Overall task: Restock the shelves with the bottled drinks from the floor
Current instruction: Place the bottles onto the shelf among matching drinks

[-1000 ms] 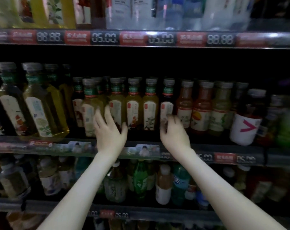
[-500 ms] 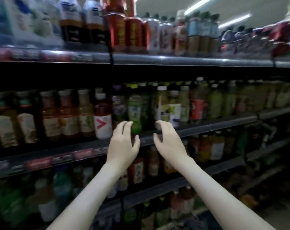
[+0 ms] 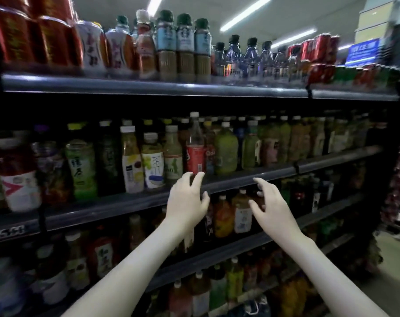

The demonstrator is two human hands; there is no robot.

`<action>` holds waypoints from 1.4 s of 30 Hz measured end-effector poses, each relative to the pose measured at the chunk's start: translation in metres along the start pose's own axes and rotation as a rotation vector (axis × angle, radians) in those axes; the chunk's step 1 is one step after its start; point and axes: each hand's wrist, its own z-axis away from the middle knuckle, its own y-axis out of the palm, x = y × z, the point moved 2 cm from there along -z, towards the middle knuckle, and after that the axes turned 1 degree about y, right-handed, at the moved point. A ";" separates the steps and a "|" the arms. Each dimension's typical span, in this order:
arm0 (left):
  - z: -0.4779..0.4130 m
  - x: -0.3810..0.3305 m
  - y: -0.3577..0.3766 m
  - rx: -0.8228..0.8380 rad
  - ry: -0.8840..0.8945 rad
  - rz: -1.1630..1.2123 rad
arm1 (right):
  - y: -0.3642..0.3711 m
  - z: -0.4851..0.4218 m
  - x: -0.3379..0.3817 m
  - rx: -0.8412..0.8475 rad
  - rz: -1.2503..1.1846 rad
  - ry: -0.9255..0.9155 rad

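Grip state: both grips are open and hold nothing. The left hand (image 3: 187, 199) is raised with its fingers spread and lightly bent, the fingertips level with the front rail of the middle shelf (image 3: 102, 203). The right hand (image 3: 271, 208) is beside it at a slightly lower level, fingers likewise parted and relaxed, palm turned towards the left hand. The two hands are near each other but apart. Whether either fingertip touches the rail cannot be told.

Location of stock: the bottled drinks (image 3: 153, 161) stand upright in rows on the middle shelf, caps up and labels facing out. A red-label bottle (image 3: 195, 154) stands just above the left hand's fingertips, at the shelf front. A green bottle (image 3: 226, 149) stands just to its right.

The lower shelf (image 3: 217, 252) carries further bottles; an orange bottle (image 3: 223, 219) shows between the two hands. The top shelf (image 3: 148, 86) carries red cans (image 3: 45, 37) at the left, coffee bottles (image 3: 184, 49) in the centre and clear bottles (image 3: 251, 58) to the right.

A strip of floor (image 3: 391, 284) is visible at the far right, past the end of the shelving. Much of the picture is blurred, and the smaller label text is unreadable.
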 end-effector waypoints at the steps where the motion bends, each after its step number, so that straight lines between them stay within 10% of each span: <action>1: -0.012 0.007 0.008 -0.010 -0.035 -0.099 | 0.001 -0.008 -0.011 0.015 -0.001 0.002; 20: -0.120 0.082 0.077 -0.297 -0.337 -0.532 | 0.085 -0.194 -0.073 0.255 -0.108 -0.337; 35: -0.092 0.097 0.040 -0.092 -0.468 -0.559 | 0.123 -0.211 -0.043 0.174 0.047 -0.380; 42: -0.108 0.067 0.056 -0.217 -0.202 -0.545 | 0.122 -0.223 -0.040 0.031 0.149 -0.367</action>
